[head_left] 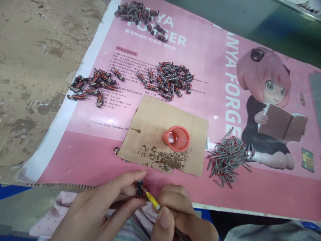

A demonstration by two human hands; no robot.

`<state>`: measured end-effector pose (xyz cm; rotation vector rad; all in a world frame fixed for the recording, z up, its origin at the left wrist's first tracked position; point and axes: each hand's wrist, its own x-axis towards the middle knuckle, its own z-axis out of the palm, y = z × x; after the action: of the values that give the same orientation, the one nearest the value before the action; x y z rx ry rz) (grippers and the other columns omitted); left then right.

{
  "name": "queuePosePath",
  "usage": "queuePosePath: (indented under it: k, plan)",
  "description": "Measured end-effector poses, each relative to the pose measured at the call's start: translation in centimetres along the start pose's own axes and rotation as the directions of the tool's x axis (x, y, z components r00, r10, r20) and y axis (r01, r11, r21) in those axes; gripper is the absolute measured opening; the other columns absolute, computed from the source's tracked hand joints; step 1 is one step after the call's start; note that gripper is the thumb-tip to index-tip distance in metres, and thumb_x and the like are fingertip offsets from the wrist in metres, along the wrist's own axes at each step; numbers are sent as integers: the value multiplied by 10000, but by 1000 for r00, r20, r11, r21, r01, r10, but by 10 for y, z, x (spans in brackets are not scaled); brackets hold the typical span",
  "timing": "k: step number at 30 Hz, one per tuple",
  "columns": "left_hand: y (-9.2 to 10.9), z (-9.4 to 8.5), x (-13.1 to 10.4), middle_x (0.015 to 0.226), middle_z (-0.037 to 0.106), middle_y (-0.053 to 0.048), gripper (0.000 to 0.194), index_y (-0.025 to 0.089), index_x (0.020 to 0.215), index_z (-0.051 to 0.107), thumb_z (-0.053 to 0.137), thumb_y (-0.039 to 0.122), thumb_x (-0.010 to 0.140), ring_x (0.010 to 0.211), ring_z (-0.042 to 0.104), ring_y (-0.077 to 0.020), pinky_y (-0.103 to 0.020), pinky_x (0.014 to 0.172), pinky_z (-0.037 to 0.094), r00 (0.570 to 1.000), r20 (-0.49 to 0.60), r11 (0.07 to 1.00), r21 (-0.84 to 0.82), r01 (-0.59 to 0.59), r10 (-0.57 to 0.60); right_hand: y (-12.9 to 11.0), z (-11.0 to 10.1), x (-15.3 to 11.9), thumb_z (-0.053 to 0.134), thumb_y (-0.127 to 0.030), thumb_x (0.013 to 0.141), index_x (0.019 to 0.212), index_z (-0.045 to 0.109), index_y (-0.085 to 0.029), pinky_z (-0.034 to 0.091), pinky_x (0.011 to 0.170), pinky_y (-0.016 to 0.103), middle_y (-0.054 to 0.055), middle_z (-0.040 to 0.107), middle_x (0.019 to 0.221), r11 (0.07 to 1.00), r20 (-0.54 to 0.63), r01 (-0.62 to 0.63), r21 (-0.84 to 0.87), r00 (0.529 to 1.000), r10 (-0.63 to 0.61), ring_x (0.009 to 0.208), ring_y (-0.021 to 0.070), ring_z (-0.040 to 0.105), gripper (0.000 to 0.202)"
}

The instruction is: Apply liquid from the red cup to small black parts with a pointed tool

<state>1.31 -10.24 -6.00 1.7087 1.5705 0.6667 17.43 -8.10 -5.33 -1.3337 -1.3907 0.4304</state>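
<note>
My left hand pinches a small black part between thumb and fingers at the near edge of the pink poster. My right hand holds a thin yellow-handled tool, with its tip touching the black part. Just beyond my hands lies a brown cardboard piece spotted with dark drops, and an orange cap stands on it.
Piles of small black-and-red parts lie at the left, middle and top of the poster. A heap of thin grey and red pins lies to the right of the cardboard. Worn bare table shows on the left.
</note>
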Motion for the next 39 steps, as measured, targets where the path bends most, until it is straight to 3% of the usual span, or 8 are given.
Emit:
queuePosePath:
  k: [7, 13, 18, 23, 27, 30, 34, 39]
  plan:
    - [-2, -6, 4, 930, 897, 183, 286, 525, 1390, 638, 474, 656, 1196, 670, 861, -47, -21, 787, 619, 989, 85, 982, -157, -103, 117, 0, -9, -24, 845, -410, 950, 759, 580, -249, 478, 490, 275, -30, 588, 689, 999, 21, 23, -49, 1000, -22, 585, 140, 590, 364]
    - [3, 1, 1, 747, 877, 48, 408, 377, 1284, 853, 657, 671, 1080, 675, 892, -199, -156, 597, 689, 1000, -3, 1000, 15, 14, -14, 13, -6, -33, 536, -77, 1054, 798, 542, -239, 410, 396, 190, -101, 584, 578, 980, 60, 183, -80, 982, -179, 422, 46, 502, 303]
    - [6, 8, 3, 724, 863, 35, 375, 369, 1218, 875, 715, 642, 1016, 776, 913, -232, -173, 611, 701, 1000, 5, 999, 34, 24, -25, 12, -1, -32, 516, -156, 1100, 810, 572, -240, 383, 341, 177, -102, 521, 536, 976, 14, 186, -114, 982, -186, 363, 43, 449, 307]
    - [3, 0, 4, 782, 888, 35, 357, 367, 1258, 863, 700, 603, 1046, 739, 904, -217, -164, 613, 698, 999, 37, 1000, -19, 18, -18, 4, 1, -39, 505, -156, 1116, 840, 608, -223, 386, 355, 151, -83, 526, 566, 979, 12, 148, -142, 989, -148, 393, 46, 440, 303]
    - [0, -10, 4, 937, 907, 111, 290, 482, 1406, 731, 583, 543, 1165, 730, 883, -130, -101, 740, 677, 988, 135, 985, -162, -54, 76, 4, 6, -38, 521, -155, 1112, 806, 608, -220, 392, 368, 129, -89, 513, 551, 982, -47, 133, -132, 989, -140, 390, 36, 432, 325]
    - [0, -12, 4, 981, 888, 166, 276, 562, 1461, 618, 500, 553, 1211, 788, 880, -74, -38, 815, 627, 980, 170, 982, -172, -74, 103, 2, 5, -36, 530, -191, 1137, 787, 598, -218, 426, 402, 110, -89, 534, 540, 972, -65, 152, -176, 984, -166, 395, 29, 469, 357]
    - [-1, -10, 5, 964, 870, 167, 293, 554, 1472, 591, 461, 605, 1214, 783, 873, -59, -19, 825, 604, 978, 165, 984, -142, -105, 128, 0, -1, -35, 544, -168, 1149, 865, 650, -195, 514, 492, 131, -65, 616, 600, 949, 30, 208, -239, 978, -207, 439, 44, 549, 305]
    - [0, -12, 7, 944, 868, 173, 268, 543, 1425, 609, 461, 614, 1212, 773, 874, -51, -1, 811, 587, 976, 183, 987, -133, -91, 115, 15, -11, -23, 793, -410, 1031, 937, 722, -253, 584, 552, 268, 6, 733, 786, 974, 74, 152, -166, 987, -141, 597, 157, 689, 197]
